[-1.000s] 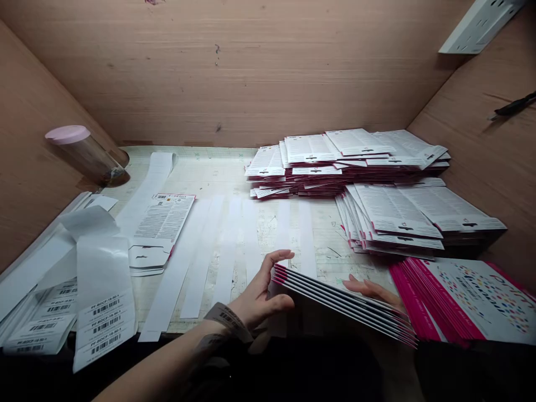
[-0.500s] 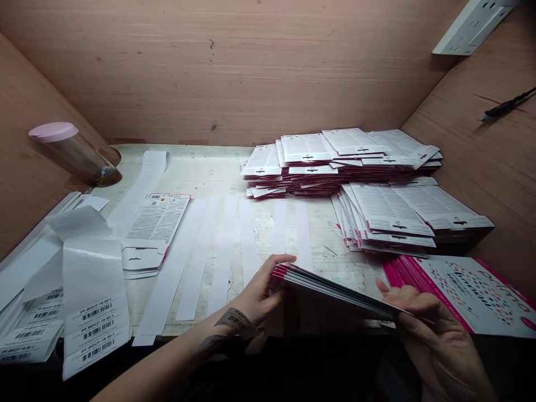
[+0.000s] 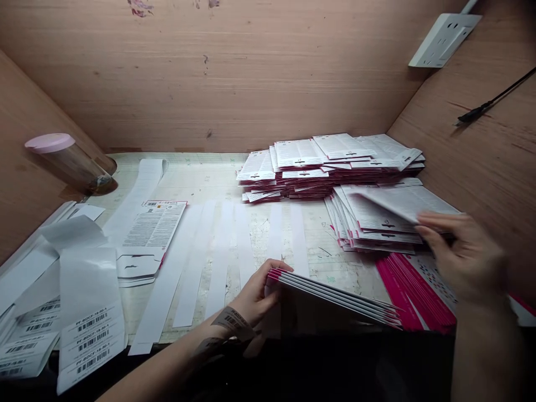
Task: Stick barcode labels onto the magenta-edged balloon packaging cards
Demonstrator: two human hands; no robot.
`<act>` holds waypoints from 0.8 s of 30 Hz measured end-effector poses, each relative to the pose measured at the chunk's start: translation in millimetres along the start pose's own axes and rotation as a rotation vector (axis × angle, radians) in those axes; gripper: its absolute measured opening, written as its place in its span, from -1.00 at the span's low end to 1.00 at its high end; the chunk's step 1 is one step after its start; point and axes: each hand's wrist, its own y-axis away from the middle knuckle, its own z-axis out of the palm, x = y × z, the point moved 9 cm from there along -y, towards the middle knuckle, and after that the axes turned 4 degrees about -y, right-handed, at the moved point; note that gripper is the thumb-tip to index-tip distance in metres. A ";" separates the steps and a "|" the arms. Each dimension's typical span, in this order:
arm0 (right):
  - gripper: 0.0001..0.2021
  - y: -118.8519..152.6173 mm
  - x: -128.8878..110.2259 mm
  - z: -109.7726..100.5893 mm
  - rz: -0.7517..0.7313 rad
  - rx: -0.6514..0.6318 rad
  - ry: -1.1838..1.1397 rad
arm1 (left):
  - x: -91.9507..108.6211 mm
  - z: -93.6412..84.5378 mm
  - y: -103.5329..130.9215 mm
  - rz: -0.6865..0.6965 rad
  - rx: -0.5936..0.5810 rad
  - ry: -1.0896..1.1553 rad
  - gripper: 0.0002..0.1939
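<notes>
While the left hand (image 3: 255, 301) pinches the left ends of a fan of packs (image 3: 330, 296) between thumb and fingers, the right hand (image 3: 469, 245) has a single pack (image 3: 393, 209) in its grip, thumb against fingers at the right end. That pack is over the right pile (image 3: 368, 224); blur hides whether they touch. The fan slopes down to the right with its edges spread, probably so that each pack can be taken separately. A barcode label (image 3: 234, 321) sits on the left wrist, perhaps for easy reach. Magenta-edged packs (image 3: 419, 290) overlap at near right, likely for easy picking. The far pile (image 3: 301, 180) lies in rows, printed text up, and label sheets (image 3: 90, 324) overhang the near left edge.

The desk (image 3: 201, 173) is pale and scuffed, with white strips (image 3: 220, 262) running near to far. Wooden walls (image 3: 201, 84) enclose it left, far and right; a pink-lidded jar (image 3: 75, 164) is at left, a socket (image 3: 444, 42) at far right.
</notes>
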 end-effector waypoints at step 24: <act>-0.62 71.8 45.8 209.4 0.913 -0.296 -0.467 | -70.1 -75.0 -52.8 -0.382 0.210 -0.380 -0.17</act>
